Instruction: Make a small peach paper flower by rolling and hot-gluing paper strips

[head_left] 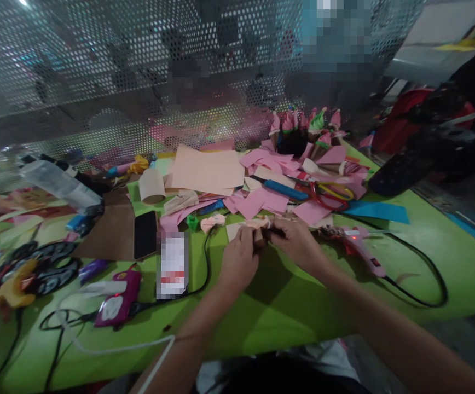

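Observation:
My left hand point(239, 260) and my right hand point(297, 241) meet over the green table, both closed on a small folded brown paper piece point(259, 237). Fingers hide much of it, and a pale paper edge shows just behind. To the right of my right hand lies a pink glue gun point(360, 249) with a red light and a black cord. A small peach paper shape point(213, 221) and a green paper bit point(192, 221) lie left of my hands.
Pink paper scraps point(262, 203), scissors point(330, 194), a blue-handled cutter point(285, 189) and peach sheets point(208, 169) cover the back. Paper cones with pink and green tops point(317, 123) stand behind. A phone point(145, 234), a magenta power strip point(118, 298) and cables lie left.

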`<state>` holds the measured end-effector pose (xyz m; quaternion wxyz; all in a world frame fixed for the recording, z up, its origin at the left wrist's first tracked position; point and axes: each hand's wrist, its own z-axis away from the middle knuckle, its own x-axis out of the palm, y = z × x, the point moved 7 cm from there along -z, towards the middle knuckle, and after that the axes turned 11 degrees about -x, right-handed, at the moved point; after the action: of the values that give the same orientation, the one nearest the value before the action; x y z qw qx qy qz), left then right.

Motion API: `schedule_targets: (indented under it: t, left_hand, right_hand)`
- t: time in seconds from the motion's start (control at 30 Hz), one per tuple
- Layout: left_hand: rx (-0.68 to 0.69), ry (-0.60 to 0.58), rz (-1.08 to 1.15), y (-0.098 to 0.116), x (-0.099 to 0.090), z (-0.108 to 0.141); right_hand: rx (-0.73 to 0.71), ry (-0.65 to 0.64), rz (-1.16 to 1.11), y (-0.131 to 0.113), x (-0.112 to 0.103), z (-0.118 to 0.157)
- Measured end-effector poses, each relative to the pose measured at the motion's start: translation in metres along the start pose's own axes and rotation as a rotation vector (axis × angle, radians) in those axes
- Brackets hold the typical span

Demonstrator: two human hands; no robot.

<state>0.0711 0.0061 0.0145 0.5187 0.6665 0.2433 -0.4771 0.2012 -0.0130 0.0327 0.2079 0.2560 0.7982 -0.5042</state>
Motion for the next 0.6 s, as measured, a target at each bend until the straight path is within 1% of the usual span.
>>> schedule_targets:
  t: [0.1, 0.37, 0.5, 0.6]
  left_hand:
    - [0.008, 0.004, 0.059, -0.0016, 0.0002, -0.0004]
    - [-0.021, -0.028, 0.212, -0.0044, 0.0010, -0.0015]
    - [-0.007, -0.028, 0.237, -0.0043, 0.0009, -0.0013]
    - [-0.012, -0.025, 0.227, -0.0058, 0.0006, -0.0020]
  right_hand:
    - [-0.008, -0.011, -0.027, 0.0019, 0.0009, -0.0004]
    - [-0.012, -0.029, -0.139, 0.0008, 0.0008, -0.0017]
    - [0.011, -0.053, -0.178, 0.0039, 0.0018, 0.0000]
    - [0.019, -0.043, -0.188, 0.0044, -0.0014, 0.0006]
